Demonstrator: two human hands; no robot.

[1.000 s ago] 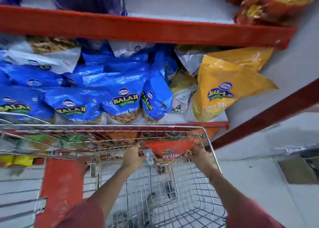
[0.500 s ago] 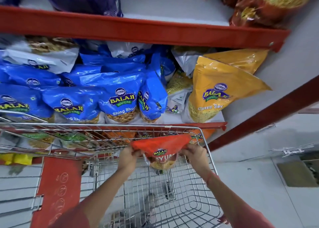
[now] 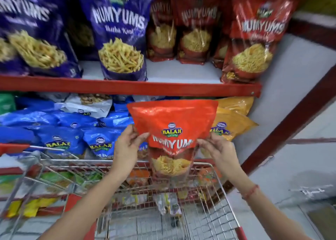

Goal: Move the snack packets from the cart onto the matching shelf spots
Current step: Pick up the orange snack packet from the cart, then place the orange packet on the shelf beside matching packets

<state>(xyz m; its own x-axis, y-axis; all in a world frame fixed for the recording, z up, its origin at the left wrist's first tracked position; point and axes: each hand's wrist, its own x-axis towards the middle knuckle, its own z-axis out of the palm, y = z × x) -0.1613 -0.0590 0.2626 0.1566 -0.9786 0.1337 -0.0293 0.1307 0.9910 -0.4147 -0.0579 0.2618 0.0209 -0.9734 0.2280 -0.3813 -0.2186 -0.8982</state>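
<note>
- Red packet (image 3: 173, 130) hangs upright at frame centre above the cart (image 3: 211, 164), long axis vertical, label facing the camera.
- Left hand (image 3: 125, 147) and right hand (image 3: 217, 149) pinch its side edges.

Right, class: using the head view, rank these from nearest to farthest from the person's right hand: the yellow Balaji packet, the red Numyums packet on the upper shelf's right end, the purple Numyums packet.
1. Yellow Balaji packet, just above the right hand.
2. Red Numyums packet, upper shelf, right end.
3. Purple Numyums packet, upper left.
</note>
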